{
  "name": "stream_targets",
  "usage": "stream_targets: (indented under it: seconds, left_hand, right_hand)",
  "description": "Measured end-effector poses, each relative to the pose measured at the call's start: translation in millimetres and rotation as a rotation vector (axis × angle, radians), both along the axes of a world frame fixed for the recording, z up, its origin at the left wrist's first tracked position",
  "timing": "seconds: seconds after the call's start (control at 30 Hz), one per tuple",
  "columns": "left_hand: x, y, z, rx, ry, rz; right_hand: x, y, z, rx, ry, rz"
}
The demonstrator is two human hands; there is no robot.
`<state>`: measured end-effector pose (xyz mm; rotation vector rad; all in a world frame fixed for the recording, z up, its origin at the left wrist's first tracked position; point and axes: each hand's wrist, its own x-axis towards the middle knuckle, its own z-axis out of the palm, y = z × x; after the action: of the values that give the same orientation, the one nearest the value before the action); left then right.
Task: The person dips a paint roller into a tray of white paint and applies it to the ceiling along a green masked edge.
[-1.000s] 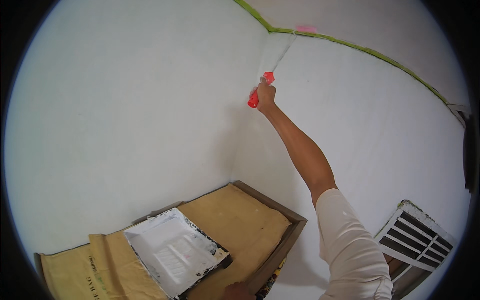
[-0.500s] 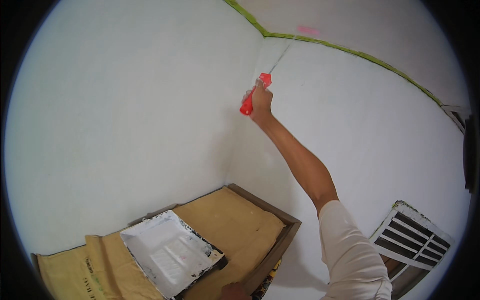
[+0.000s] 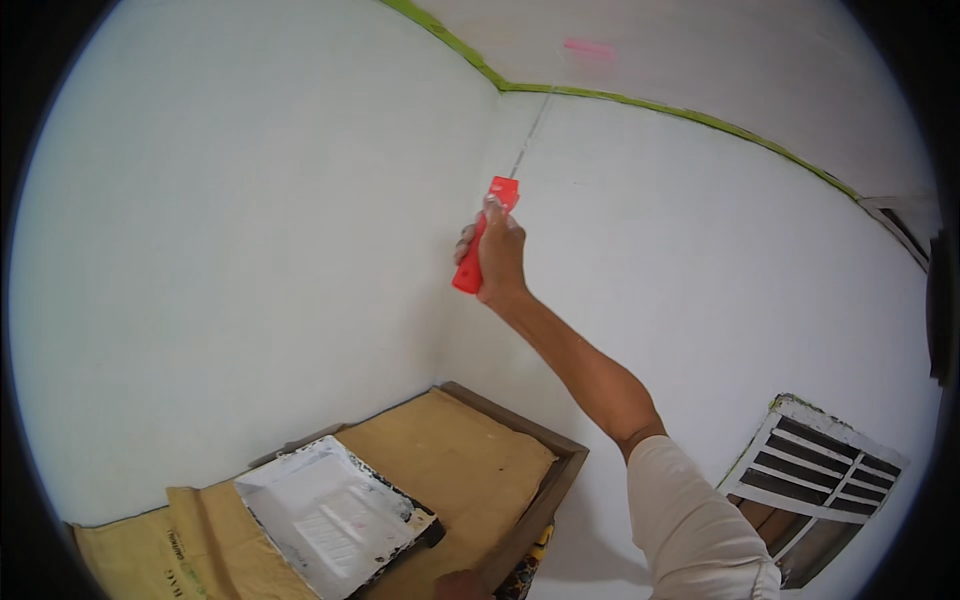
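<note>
My right hand [image 3: 505, 255] is raised and wrapped round the red handle [image 3: 468, 275] of a paint roller. The roller's thin metal rod slants up across the wall corner. At its end, the pink roller head [image 3: 590, 48] is up against the pale ceiling [image 3: 720, 70], just past a strip of green tape [image 3: 640, 101]. Only a small part of my left hand [image 3: 462, 585] shows at the lower edge, by the wooden edge of the paper-covered furniture; its fingers cannot be made out.
A white paint tray [image 3: 330, 520], stained with paint, lies on brown paper [image 3: 470, 450] over a wooden-edged surface [image 3: 555, 480]. White walls [image 3: 250, 250] meet in the corner ahead. A slatted window or vent [image 3: 815, 470] is at the lower right.
The roller head has moved farther from the green tape, deeper onto the ceiling. My right hand has dropped a little with the handle. The whole view has shifted slightly.
</note>
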<state>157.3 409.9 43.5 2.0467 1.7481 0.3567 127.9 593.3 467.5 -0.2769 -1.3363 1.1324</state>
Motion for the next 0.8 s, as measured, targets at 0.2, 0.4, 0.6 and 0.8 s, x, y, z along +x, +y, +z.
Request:
stream_targets:
  seconds: [0.2,0.4,0.6,0.8]
  left_hand:
    - [10,-5,8,0.169,-0.047,-0.024]
    - [6,-2,2,0.091,0.036,-0.056]
    - [5,3,12,-0.159,0.098,0.028]
    - [2,9,-11,-0.113,0.108,0.004]
  right_hand:
    - [24,86,-10,0.015,-0.048,-0.301]
    - [120,87,-109,0.152,-0.242,-0.654]
    - [187,49,-149,-0.016,-0.488,-0.465]
    - [203,57,-116,-0.016,-0.540,-0.570]
